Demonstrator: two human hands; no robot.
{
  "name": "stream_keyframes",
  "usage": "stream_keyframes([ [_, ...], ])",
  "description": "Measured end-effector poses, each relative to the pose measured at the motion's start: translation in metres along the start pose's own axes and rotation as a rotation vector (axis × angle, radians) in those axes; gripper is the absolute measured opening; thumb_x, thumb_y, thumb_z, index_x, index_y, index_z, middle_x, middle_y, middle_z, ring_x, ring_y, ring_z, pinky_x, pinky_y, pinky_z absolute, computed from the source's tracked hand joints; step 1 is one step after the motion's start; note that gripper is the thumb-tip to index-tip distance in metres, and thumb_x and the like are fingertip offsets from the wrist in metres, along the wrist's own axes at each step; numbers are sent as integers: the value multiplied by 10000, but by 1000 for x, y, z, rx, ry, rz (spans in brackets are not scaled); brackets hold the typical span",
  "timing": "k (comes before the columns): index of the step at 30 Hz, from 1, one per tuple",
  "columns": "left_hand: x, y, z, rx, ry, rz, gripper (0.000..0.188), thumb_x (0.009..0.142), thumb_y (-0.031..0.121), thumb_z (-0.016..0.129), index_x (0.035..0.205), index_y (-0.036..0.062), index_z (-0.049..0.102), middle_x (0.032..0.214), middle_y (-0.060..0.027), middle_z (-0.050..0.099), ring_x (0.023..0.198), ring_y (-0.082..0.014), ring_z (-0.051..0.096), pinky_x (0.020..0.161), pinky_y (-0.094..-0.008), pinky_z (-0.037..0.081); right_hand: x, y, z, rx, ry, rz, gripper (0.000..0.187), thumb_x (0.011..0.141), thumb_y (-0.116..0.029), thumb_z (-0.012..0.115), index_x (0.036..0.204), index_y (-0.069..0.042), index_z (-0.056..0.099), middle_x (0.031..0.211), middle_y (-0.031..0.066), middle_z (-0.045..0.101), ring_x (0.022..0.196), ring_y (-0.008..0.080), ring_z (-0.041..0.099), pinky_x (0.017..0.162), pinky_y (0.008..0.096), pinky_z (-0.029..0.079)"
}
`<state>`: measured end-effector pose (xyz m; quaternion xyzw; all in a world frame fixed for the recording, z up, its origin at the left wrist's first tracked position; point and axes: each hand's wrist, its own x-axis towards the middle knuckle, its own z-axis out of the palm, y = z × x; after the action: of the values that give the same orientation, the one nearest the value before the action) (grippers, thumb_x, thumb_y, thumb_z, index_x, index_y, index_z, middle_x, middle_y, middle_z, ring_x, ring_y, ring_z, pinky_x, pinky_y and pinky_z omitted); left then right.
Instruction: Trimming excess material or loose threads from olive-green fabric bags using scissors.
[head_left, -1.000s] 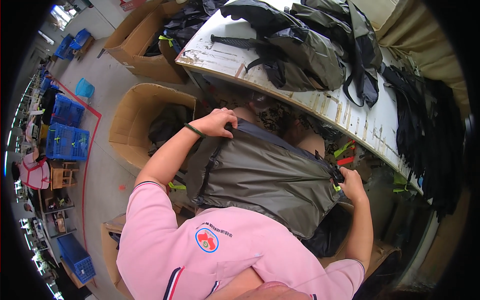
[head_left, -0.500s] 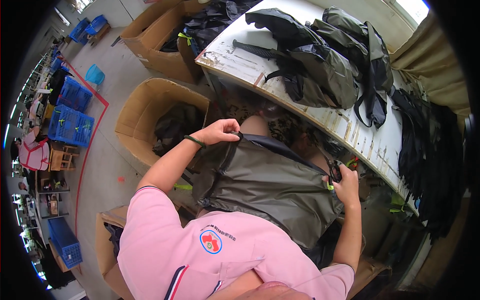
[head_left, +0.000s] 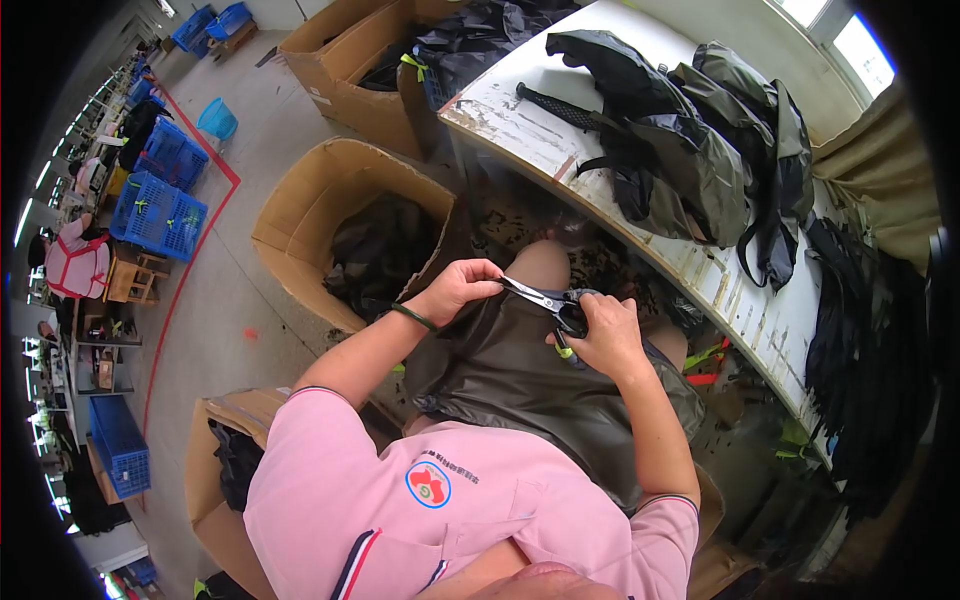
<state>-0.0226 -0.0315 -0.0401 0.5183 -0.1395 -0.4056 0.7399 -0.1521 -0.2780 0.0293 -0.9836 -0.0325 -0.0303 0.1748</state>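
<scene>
Evidently gripping scissors [head_left: 545, 299] in the right hand [head_left: 610, 336], with fingers curled round the black handles and silvery blades aimed up and leftward. Pinching with thumb and finger of the left hand [head_left: 460, 287] on the upper edge of the cloth [head_left: 520, 370], right beside the blade tips. Cannot make out the exact bit caught there, nor any gap between blades and edge.

Has the cloth draped across the lap, beneath both hands and in front of the pink shirt [head_left: 350, 470]. Looks dark olive, smooth and slightly glossy, with soft folds and creases through the middle. Shows darker, gathered material along the lower edge, toward the left. Leaves a bare knee [head_left: 543, 268] exposed just above. Wears a dark bracelet [head_left: 414, 317] on the left wrist.

Sits near an open box [head_left: 300, 205] on the left, with crumpled dark cloth inside. Faces a worn white surface [head_left: 510, 125] up to the right, heaped with olive and black pieces [head_left: 700, 165].
</scene>
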Motion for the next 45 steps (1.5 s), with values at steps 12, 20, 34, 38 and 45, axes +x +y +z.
stream_keyframes([
  [12, -4, 5, 7, 1, -10, 71, 134, 884, 23, 642, 1016, 40, 646, 931, 11, 642, 861, -50, 578, 823, -204, 462, -3, 6, -11, 66, -5, -8, 516, 610, -491, 823, 756, -69, 563, 730, 58, 592, 748, 267, 586, 689, 378, 355],
  [20, -2, 0, 7, -8, -10, 79, 174, 881, 17, 638, 1050, 56, 625, 915, 21, 627, 853, -45, 568, 809, -197, 454, 1, 0, -16, 13, -45, -48, 521, 613, -493, 819, 861, -76, 627, 827, 63, 655, 820, 256, 625, 715, 388, 383],
  [34, -5, -2, 4, -36, -1, 2, 122, 869, 22, 650, 991, 13, 659, 946, -23, 665, 898, -81, 589, 872, -235, 454, 4, -3, -2, 113, -14, -47, 501, 624, -479, 823, 741, -63, 568, 730, 72, 614, 752, 281, 606, 687, 387, 366],
  [38, -5, -2, 3, -31, -9, 5, 107, 869, 28, 657, 975, 16, 662, 929, -21, 668, 887, -78, 588, 863, -236, 458, 3, -5, -3, 110, -41, -34, 507, 624, -480, 825, 724, -57, 565, 713, 92, 621, 729, 296, 609, 690, 383, 373],
  [45, -4, -4, 2, -43, -4, -14, 99, 867, 23, 659, 966, 17, 663, 920, -19, 668, 866, -75, 592, 849, -233, 463, 2, -3, -2, 108, -139, 33, 523, 629, -494, 821, 722, -48, 563, 699, 116, 620, 717, 312, 607, 709, 385, 380],
])
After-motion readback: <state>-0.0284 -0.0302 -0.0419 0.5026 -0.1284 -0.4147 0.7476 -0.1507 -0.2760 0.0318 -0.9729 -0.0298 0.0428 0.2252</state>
